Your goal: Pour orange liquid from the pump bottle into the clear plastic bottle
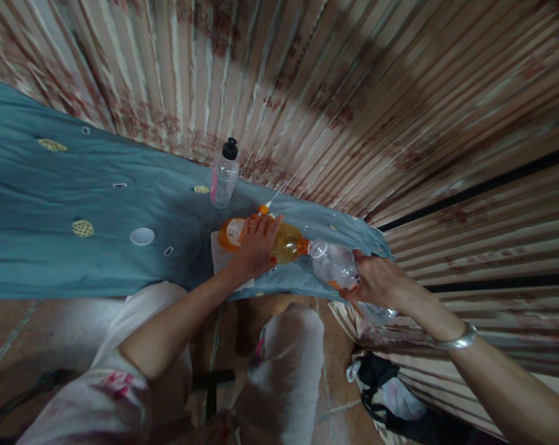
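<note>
My left hand (pixel 259 245) is wrapped round a bottle of orange-yellow liquid (pixel 288 243) that lies tipped on its side, its neck pointing right. That neck meets the mouth of a clear plastic bottle (pixel 335 264), which my right hand (pixel 378 278) grips around its middle, also tilted. Whether liquid is passing between the two cannot be seen. Just behind my left hand, an orange cap with a white tip (pixel 264 209) shows. A clear squeeze bottle with a black lid (pixel 224 175) stands upright further back. Under the liquid bottle lies a white paper or cloth (pixel 218 254).
A teal patterned cloth (pixel 107 204) covers the long surface in front of me. On its left sits a small round white lid or dish (pixel 142 236). Pleated floral curtains (pixel 279 93) hang behind and to the right. A dark bag (pixel 390 395) lies on the tiled floor.
</note>
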`<state>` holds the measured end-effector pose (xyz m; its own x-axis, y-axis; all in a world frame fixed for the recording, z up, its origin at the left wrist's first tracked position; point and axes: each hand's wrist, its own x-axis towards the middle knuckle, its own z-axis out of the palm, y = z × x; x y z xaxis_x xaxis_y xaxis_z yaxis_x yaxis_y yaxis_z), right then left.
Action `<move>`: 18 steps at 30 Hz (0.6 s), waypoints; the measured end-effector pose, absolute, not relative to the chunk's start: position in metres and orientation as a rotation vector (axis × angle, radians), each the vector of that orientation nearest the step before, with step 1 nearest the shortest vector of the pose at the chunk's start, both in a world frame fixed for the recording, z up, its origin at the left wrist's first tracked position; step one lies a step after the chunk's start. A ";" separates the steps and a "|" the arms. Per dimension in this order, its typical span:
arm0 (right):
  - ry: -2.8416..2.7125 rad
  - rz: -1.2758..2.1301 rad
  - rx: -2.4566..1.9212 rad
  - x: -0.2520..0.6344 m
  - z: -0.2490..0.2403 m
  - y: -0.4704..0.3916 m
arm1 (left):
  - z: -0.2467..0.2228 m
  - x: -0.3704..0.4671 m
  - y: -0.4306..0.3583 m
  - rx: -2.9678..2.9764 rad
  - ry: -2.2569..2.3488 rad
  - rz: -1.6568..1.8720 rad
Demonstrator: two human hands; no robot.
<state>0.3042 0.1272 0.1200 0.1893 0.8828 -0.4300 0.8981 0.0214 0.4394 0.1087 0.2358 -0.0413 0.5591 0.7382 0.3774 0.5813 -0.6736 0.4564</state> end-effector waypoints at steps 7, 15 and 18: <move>1.671 -0.036 1.845 0.304 0.120 0.127 | -0.041 0.109 0.237 2.502 1.076 0.817; 1.688 -0.072 1.824 0.307 0.120 0.127 | -0.040 0.109 0.236 2.500 1.084 0.769; 1.660 -0.073 1.841 0.306 0.120 0.127 | -0.041 0.109 0.235 2.494 1.087 0.790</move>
<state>0.3061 0.1272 0.1200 0.1966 0.8710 -0.4502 0.9072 0.0126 0.4205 0.1086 0.2354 -0.0411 0.5607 0.7441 0.3631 0.5750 -0.6655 0.4760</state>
